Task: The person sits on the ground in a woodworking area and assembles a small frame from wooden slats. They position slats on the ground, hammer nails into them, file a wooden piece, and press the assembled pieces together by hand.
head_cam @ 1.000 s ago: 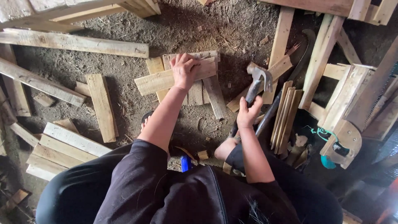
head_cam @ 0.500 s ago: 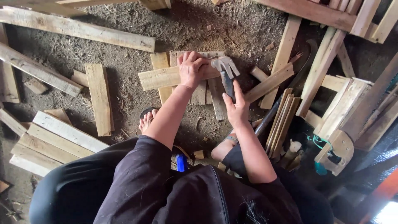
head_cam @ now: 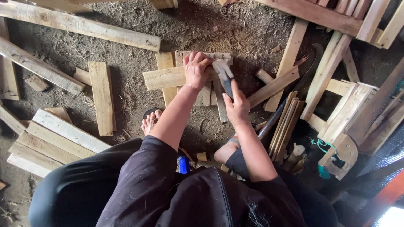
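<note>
Scrap timber crowds you: pale loose planks left, slanted slats right. Your left hand presses curled fingers onto the pale flat crosswise board, lying across short boards on the dirt floor. Your right hand wraps a grey metal-headed hammer, its head touching that board.

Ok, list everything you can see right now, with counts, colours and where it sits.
hammer: one, grey head, on the held slat, centre.
held slat: one, pale wood, crosswise over upright slats.
loose planks: many, pale, across the dirt at left and top.
stacked boards: several, pale, lower left.
thin strips: a bundle, right of centre.
wooden frame: one, far right.
foot: one, bare, centre.
left hand: pressing the held slat.
right hand: gripping the hammer.
</note>
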